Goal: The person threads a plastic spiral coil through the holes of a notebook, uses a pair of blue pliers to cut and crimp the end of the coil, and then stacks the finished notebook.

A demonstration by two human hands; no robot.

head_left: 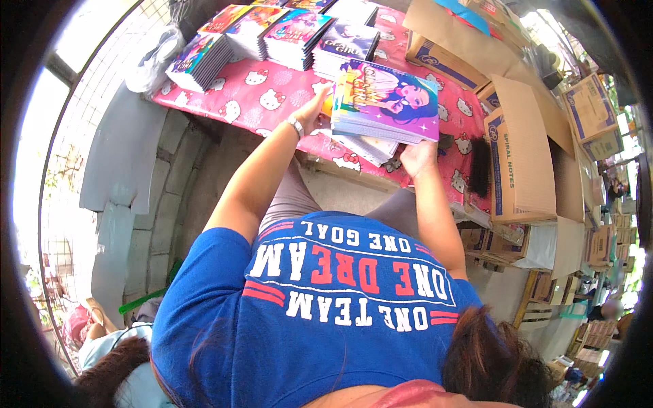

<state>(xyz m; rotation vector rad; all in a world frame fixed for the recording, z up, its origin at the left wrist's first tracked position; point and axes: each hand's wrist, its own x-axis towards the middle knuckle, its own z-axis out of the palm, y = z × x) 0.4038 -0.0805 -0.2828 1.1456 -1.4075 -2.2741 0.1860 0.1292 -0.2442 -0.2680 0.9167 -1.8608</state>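
A stack of spiral notebooks (388,102) with a colourful illustrated cover on top is between my two hands, over the near edge of the table. My left hand (314,112) grips the stack's left side, its fingers partly hidden behind it. My right hand (420,158) holds the lower right corner, with its fingertips under the stack. Just below the stack, a few white page edges (371,146) stick out at an angle; whether they belong to the held stack I cannot tell. Several notebook stacks (292,37) with varied covers stand beyond my hands, toward the back left.
A pink patterned cloth covers the table (252,102). Open cardboard boxes (524,163) stand on the right, and another carton (442,61) is at the back. A clear plastic bag (156,58) lies at the left corner. Another person (102,333) is at the lower left.
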